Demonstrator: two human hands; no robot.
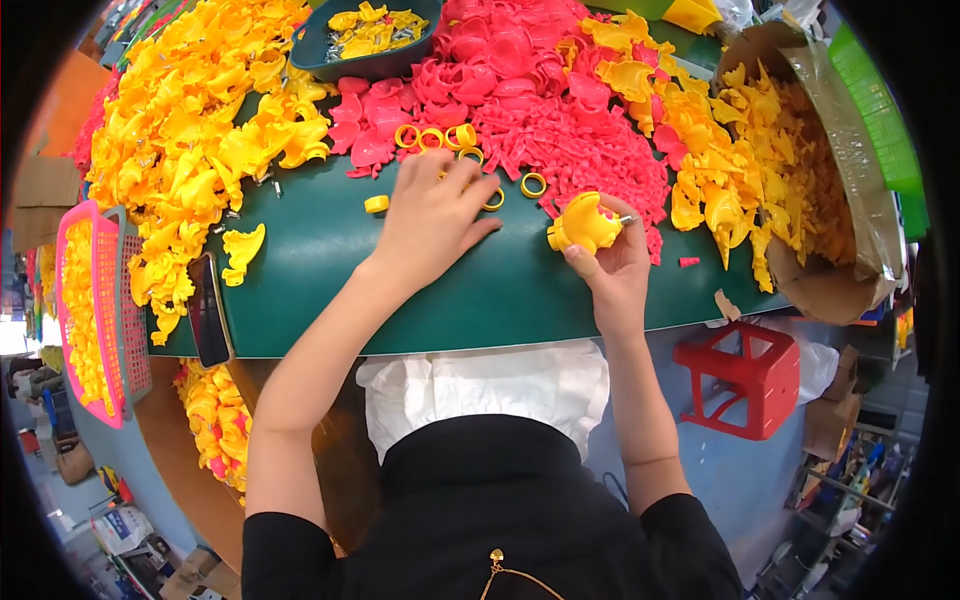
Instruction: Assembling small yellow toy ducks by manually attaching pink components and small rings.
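Note:
My right hand (622, 275) is closed on a rounded yellow plastic toy part (585, 224), held just above the green tabletop. A small metal piece shows by my fingers at its right side. My left hand (432, 208) reaches over a cluster of yellow plastic rings (431, 138) with its fingers spread and palm down. Whether its fingertips touch a ring is hidden under the hand. A loose yellow ring (533, 185) lies between my two hands, and another yellow ring (376, 204) stands left of my left hand.
Yellow shells (200, 110) heap at left, with pink pieces (560, 130) at centre. A dark bowl (365, 66) holds small yellow-and-metal parts. A cardboard box (850, 190) stands right; a phone (209, 312) lies near the left edge. A pink basket (92, 310) and red stool (745, 380) flank the table.

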